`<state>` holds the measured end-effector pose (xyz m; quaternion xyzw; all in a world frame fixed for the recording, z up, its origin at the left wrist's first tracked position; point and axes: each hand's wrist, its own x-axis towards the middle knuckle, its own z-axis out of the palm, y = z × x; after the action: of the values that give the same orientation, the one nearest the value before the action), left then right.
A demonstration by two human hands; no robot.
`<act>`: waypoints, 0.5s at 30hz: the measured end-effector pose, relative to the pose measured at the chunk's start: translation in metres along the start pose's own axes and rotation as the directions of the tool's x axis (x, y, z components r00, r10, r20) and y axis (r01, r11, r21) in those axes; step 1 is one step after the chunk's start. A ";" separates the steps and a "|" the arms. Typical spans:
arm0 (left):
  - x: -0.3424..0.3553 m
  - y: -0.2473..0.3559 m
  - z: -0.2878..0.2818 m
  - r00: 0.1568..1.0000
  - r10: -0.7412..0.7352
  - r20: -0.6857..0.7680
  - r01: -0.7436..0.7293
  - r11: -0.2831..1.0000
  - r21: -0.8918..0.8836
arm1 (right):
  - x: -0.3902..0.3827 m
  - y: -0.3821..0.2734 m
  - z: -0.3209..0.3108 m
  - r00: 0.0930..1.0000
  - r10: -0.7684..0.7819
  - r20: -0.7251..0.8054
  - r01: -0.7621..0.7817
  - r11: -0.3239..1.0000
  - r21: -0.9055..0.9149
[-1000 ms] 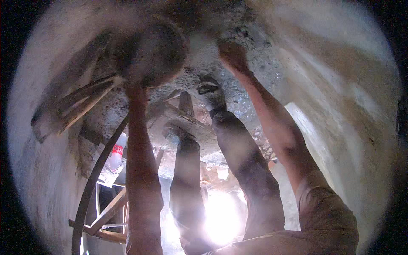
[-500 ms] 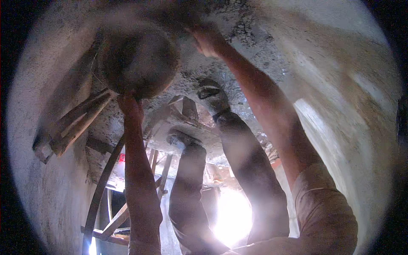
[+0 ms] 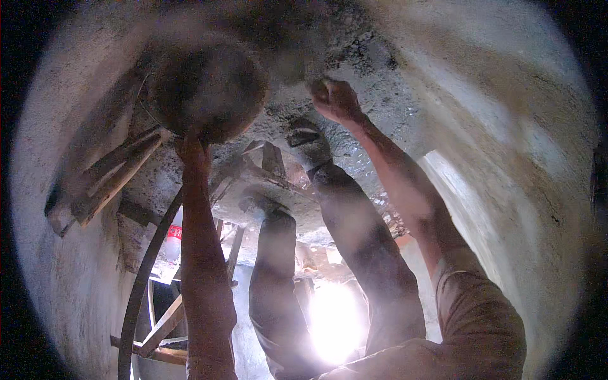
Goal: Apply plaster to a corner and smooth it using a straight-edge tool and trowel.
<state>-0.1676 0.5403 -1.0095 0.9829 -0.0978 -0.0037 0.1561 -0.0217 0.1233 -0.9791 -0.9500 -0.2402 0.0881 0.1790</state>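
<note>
Right hand (image 3: 335,100): shifted since the earlier frame, drawn back from beside the bowl (image 3: 212,88), now clearly apart from it; bowl nearly unmoved. Right fingers: curled together in a fist over the ground; whether they grip anything, cannot tell. Left hand (image 3: 193,155): clamped on the bowl's near rim, fingertips hidden. Bowl: round, dark, ahead and to the left; contents too blurred to tell.

Progress, by judgement: under way, not finished. Grey ground (image 3: 400,117) lies smoother in places; dark lumps (image 3: 367,54) beyond the fist look unworked. Amount left, cannot tell.

Surface: grey, uneven, seemingly damp in spots; one shoe (image 3: 308,139) planted on it.

Room: seemingly cramped. Left wall (image 3: 73,285) and right wall (image 3: 506,158), pale, stained. Pieces of wood (image 3: 120,174) near the left wall. Black strip (image 3: 142,285), curved, beside the left forearm. Clear bottle (image 3: 173,234), red label. Wooden frame (image 3: 163,326), lower left. Strong light (image 3: 335,323) between the legs.
</note>
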 end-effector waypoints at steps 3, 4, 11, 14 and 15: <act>0.024 0.030 -0.009 0.262 -0.765 0.588 0.667 -0.296 -0.683 | -0.006 0.005 -0.019 0.812 0.438 0.386 -0.493 0.868 0.052; 0.033 0.031 -0.007 0.278 -0.754 0.595 0.668 -0.294 -0.684 | -0.006 0.046 -0.009 0.871 0.428 0.240 -0.458 0.885 0.083; -0.005 0.009 -0.015 0.878 -0.345 0.331 0.398 0.911 -0.106 | 0.022 0.115 -0.045 0.892 0.324 0.315 -0.362 0.930 0.067; 0.010 0.006 -0.001 0.906 -0.394 0.156 0.411 0.729 -0.548 | 0.021 0.078 -0.066 0.869 0.491 0.067 -0.465 0.855 -0.231; 0.010 -0.001 0.006 0.752 -0.552 0.361 0.494 0.110 -0.862 | 0.023 0.062 -0.072 0.874 0.482 0.065 -0.457 0.859 -0.231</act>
<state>-0.1579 0.5374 -1.0155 0.6775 0.2786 -0.0882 0.6749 0.0434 0.0620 -0.9381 -0.9861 -0.0193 0.1609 0.0368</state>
